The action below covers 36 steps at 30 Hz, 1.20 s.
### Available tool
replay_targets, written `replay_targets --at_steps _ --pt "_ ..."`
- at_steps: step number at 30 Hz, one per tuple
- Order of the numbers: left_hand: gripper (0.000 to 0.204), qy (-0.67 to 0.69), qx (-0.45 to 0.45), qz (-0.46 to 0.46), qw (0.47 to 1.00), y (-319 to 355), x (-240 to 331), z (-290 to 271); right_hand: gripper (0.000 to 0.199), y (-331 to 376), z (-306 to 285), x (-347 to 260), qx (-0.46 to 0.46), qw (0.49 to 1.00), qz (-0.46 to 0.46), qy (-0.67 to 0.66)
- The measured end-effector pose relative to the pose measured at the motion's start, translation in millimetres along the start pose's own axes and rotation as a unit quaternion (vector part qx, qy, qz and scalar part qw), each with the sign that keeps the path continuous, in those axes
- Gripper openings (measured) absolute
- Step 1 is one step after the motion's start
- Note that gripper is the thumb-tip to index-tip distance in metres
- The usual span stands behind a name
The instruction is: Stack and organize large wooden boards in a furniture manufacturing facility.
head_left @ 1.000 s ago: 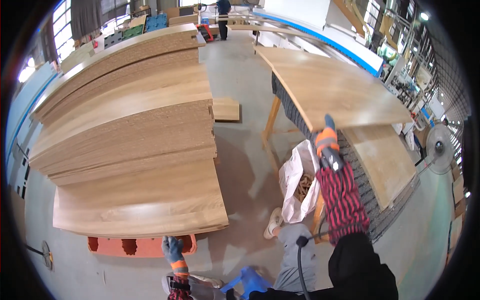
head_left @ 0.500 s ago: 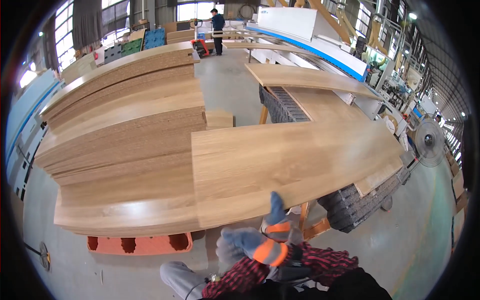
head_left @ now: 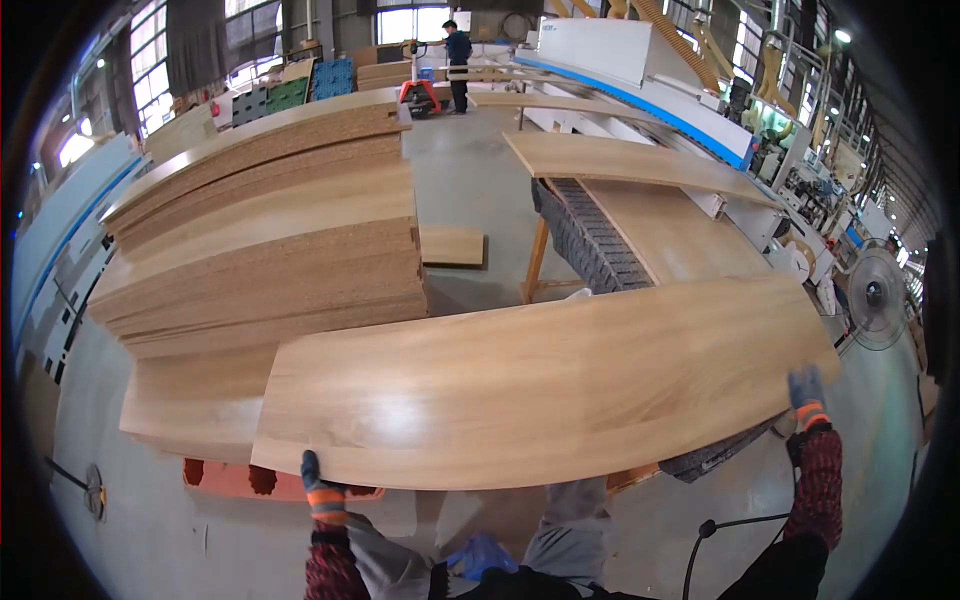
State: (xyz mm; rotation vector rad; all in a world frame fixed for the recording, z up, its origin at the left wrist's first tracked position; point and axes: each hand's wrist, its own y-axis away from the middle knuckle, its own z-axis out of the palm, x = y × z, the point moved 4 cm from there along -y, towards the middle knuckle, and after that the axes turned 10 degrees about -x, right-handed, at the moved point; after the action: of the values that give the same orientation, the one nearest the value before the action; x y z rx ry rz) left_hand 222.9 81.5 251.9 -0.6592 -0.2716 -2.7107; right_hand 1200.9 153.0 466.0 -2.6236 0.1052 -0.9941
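Holds a long wood-grain board (head_left: pixel 540 390) crosswise in front of the body, gripping its near edge toward the left end with the gloved left hand (head_left: pixel 322 487), thumb on top and fingers hidden beneath. Rests the gloved right hand (head_left: pixel 807 392) on the same edge, close to the right corner; cannot tell from above whether closed around it. Shows a smooth tan face, with a bright patch of reflected light left of the middle and grain running lengthwise. Overlaps, at the left end, the lowest step of a big stack of boards (head_left: pixel 265 275) with rough brown edges, piled above an orange-red pallet (head_left: pixel 228 480). Overlaps, toward the right, a ribbed dark-grey bench cover (head_left: pixel 600 245), bearing a flat panel (head_left: pixel 670 230) and, farther back, a crosswise panel (head_left: pixel 640 162); cannot tell about contact there. Opens behind onto a grey floor (head_left: pixel 470 165), with a short plank (head_left: pixel 452 246) lying beside the stack and a person in dark clothes (head_left: pixel 458 70) standing by a red pallet jack (head_left: pixel 420 97). Stretches, on the right, past a white machine (head_left: pixel 620 60) striped blue and a caged fan (head_left: pixel 875 290); ends, at far left, in bright windows (head_left: pixel 150 65) beside a dark curtain (head_left: pixel 195 50).
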Motion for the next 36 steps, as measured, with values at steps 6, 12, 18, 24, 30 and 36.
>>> replay_targets --at_steps 6,12,18,24,30,36 --pt "0.059 0.109 0.054 0.009 0.992 -6.9 40.7 -83.3 0.071 -3.3 -150.2 9.2 -0.217 0.865 0.377 -0.251" --pt "0.053 0.021 0.077 -0.004 0.997 -14.8 116.4 -143.8 0.073 -13.9 -89.6 -50.9 -0.266 0.795 0.346 -0.422" --pt "0.042 -0.005 0.127 0.045 0.991 -47.4 278.4 -234.3 0.065 1.4 -221.7 -232.9 -0.333 0.767 0.251 -0.488" --pt "0.045 -0.332 0.46 0.23 0.791 -21.3 239.7 -231.2 0.026 11.9 -187.8 -420.2 -0.269 0.597 0.122 -0.746" --pt "0.046 -0.429 0.421 0.165 0.782 -34.1 158.8 -239.3 0.067 31.6 -137.4 -698.0 -0.398 0.588 0.107 -0.696" --pt "0.058 -0.408 0.384 0.229 0.796 -109.7 145.5 -210.1 0.084 9.1 -189.9 -764.3 -0.406 0.667 0.06 -0.622"
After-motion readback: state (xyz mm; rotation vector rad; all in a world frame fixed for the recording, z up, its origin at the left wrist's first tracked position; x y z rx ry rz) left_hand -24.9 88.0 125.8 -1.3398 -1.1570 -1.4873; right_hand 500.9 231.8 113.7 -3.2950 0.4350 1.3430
